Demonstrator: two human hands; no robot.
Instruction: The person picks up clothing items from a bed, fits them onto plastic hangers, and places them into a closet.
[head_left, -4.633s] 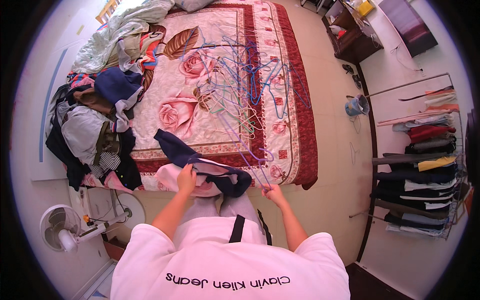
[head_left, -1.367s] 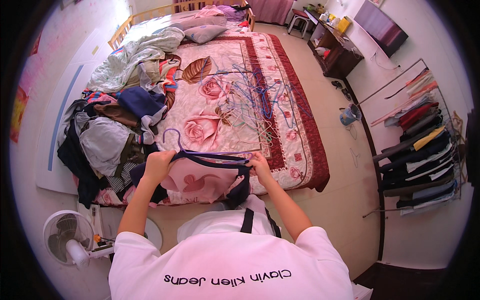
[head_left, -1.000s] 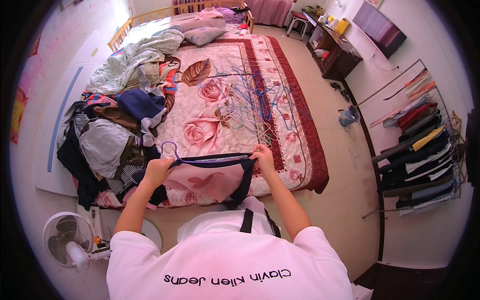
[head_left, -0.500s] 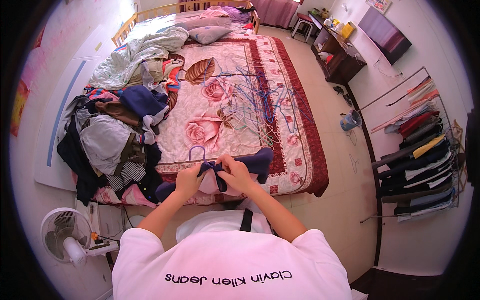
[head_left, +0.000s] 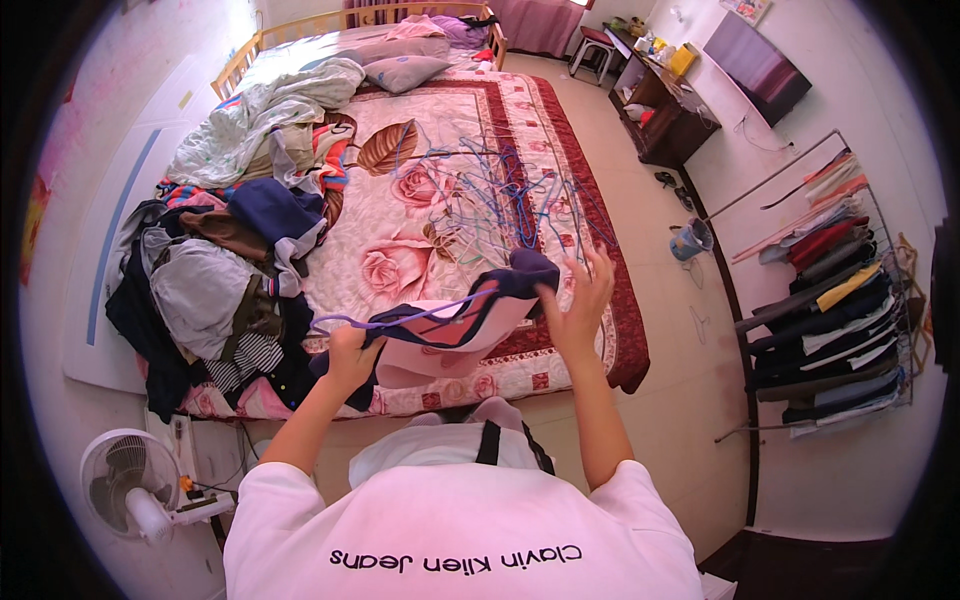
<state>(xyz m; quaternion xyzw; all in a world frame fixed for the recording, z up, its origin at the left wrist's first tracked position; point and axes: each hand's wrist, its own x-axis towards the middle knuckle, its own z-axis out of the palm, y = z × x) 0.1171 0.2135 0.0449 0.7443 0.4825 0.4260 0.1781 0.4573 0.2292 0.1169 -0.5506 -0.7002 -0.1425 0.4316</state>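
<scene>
A pale pink shirt (head_left: pixel 430 361) with navy sleeves and neckline hangs over the near edge of the bed. Along its top runs a thin purple clothes hanger (head_left: pixel 420 316), its curved end close to my left hand. My left hand (head_left: pixel 350 360) is closed at the hanger's left end, with navy cloth at the fingers. On the other side, my right hand (head_left: pixel 578 312) is open, fingers spread upward. Its thumb is beside the bunched navy sleeve (head_left: pixel 532 272); whether it touches the cloth I cannot tell.
Tangled blue and pale hangers (head_left: pixel 500 195) lie on the flowered bedspread (head_left: pixel 390 265). A heap of clothes (head_left: pixel 205 285) covers the bed's left side. A white fan (head_left: pixel 130 480) stands at lower left. On the right are a loaded clothes rack (head_left: pixel 825 330) and a bucket (head_left: pixel 690 240).
My hands have moved from close together at the shirt's neck to wide apart. The right hand has gone rightward and opened. The hanger now lies slanted along the shirt's top instead of hook upward.
</scene>
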